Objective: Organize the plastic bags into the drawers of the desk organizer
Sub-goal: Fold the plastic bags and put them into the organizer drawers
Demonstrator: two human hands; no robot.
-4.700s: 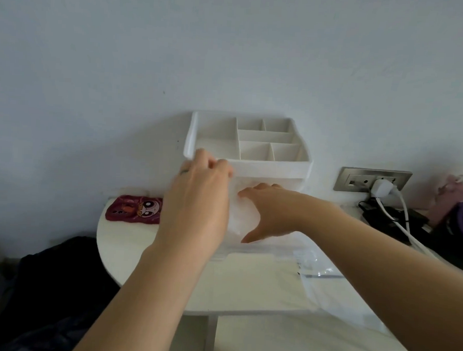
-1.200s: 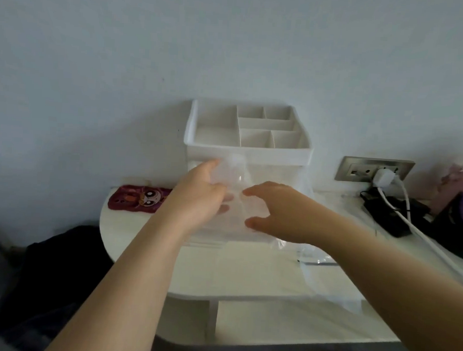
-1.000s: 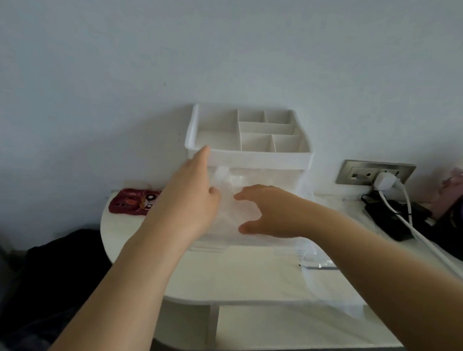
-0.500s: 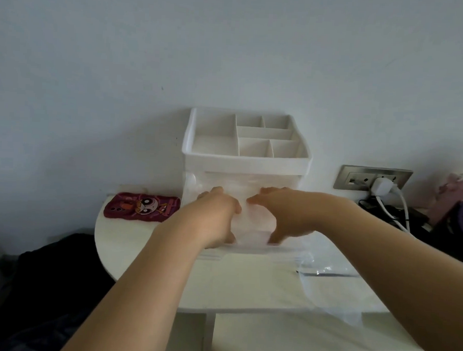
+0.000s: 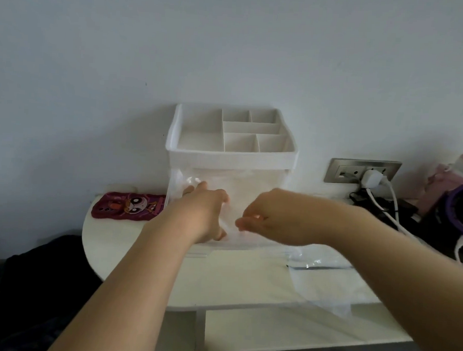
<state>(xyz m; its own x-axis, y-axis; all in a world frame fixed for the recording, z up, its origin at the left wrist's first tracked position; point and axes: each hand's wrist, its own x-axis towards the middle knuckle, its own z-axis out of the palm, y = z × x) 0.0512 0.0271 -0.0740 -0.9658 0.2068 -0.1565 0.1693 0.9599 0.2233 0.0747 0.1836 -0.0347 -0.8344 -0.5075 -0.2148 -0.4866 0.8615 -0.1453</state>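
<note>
Left hand fingers curled round clear plastic bag; right hand fingers pinching same bag, held against desk organizer front. Second bag overhangs worktop front edge, right. Phone case just left of organizer.

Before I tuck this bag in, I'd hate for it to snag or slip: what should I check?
1. Clear bag held in front of the organizer, below its tray: ok.
2. Right hand pinches the bag: ok.
3. Left hand has a firm grip: cannot tell; it touches the bag's left side.
4. Drawer pulled out far enough: cannot tell; clear plastics blur together.
5. Second bag fully on the table: not ok; it overhangs the front edge.
6. Charger and its cable apart from both hands: ok.
</note>
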